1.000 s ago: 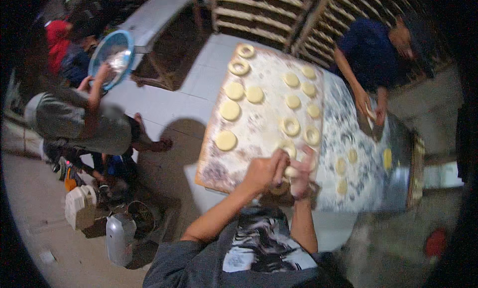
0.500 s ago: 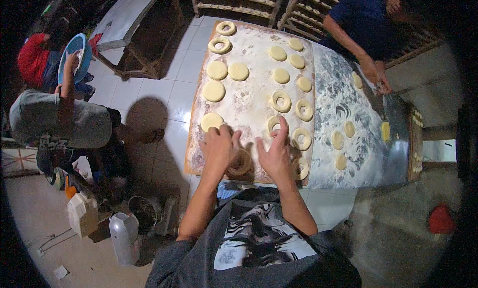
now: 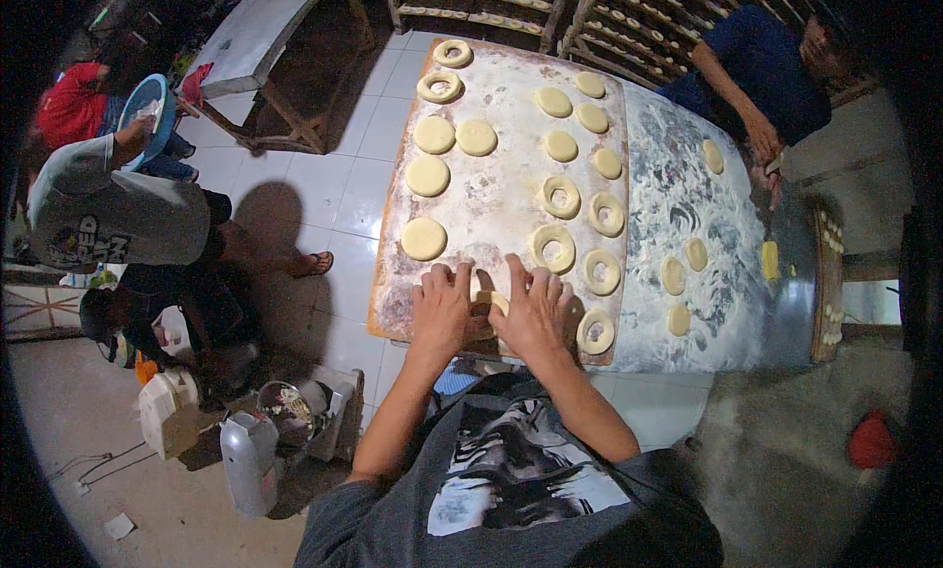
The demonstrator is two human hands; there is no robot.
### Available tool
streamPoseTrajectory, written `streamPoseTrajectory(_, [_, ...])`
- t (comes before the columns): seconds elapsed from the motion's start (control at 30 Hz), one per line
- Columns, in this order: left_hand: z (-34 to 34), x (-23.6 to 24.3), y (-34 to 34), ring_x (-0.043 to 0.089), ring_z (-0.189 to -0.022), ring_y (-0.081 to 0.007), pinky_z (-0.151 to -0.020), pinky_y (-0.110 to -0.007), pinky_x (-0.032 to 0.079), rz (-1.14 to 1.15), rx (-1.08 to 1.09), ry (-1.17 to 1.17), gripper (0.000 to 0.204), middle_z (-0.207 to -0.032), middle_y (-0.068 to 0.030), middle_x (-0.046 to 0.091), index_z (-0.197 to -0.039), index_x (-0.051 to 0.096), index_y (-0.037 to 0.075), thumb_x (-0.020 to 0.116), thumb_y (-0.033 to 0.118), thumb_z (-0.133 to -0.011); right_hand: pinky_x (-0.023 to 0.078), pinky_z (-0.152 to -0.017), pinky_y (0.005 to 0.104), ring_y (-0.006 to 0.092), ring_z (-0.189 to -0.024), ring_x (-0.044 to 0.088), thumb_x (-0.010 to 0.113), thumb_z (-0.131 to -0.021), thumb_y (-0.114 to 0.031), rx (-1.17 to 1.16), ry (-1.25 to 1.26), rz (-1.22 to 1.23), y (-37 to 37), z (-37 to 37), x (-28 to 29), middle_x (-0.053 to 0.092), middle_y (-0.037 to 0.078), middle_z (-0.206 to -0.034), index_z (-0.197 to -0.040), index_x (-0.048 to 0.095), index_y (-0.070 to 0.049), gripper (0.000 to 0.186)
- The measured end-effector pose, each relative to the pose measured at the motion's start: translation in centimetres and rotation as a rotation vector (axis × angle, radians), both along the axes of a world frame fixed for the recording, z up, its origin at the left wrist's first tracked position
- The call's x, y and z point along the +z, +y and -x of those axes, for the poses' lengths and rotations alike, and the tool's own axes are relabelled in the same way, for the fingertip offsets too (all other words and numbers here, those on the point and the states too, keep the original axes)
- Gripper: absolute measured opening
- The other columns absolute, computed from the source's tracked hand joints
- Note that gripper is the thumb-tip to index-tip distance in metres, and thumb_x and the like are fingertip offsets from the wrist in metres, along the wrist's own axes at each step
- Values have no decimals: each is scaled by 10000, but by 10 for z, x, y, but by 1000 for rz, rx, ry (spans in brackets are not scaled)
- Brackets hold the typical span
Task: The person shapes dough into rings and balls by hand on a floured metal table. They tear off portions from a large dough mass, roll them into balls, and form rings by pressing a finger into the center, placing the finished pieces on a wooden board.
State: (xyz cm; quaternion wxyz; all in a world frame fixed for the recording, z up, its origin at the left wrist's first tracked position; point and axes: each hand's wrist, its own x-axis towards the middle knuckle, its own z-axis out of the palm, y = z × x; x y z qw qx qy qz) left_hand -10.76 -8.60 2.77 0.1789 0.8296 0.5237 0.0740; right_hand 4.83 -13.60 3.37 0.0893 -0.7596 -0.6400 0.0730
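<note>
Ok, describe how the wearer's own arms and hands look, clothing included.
Both forearms are bare from the elbow down to the left hand and the right hand; no gloves, watch, rings or bands show. The short sleeves belong to a dark grey T-shirt with a black-and-white graphic printed on the chest. Whether flour dusts the fingers is too small to tell.

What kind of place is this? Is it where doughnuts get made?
Most likely a small bakery workshop. Both hands, left hand and right hand, press dough on a floured board covered with dough rings, beside wooden tray racks.
</note>
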Motion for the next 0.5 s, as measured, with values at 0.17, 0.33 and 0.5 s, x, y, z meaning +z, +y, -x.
streamPoseTrajectory(0.17, [3,-4,10,547,-1094,-364,-843,-501,424,43,87,35,594,-1166,-177,528,-1375,480,96,713,144,-831,301,-1015,590,361,-1122,488,782,-766,-338,60,88,14,4,-3,5,502,176,-1157,-1483,384,-148,842])
streamPoseTrajectory(0.33, [2,-3,8,553,-1113,-372,-871,-521,434,19,94,-8,707,-1182,-179,539,-1381,487,105,807,261,-771,299,-1009,626,363,-1121,490,786,-786,-316,38,111,-30,5,6,-2,498,171,-1162,-1476,396,-162,807])
streamPoseTrajectory(0.5, [-8,-4,9,579,-1089,-384,-874,-522,455,86,89,42,760,-1190,-194,556,-1386,499,100,836,269,-726,322,-993,595,340,-1119,496,794,-785,-324,-59,191,-107,-32,-34,14,498,141,-1162,-1443,447,-157,762])
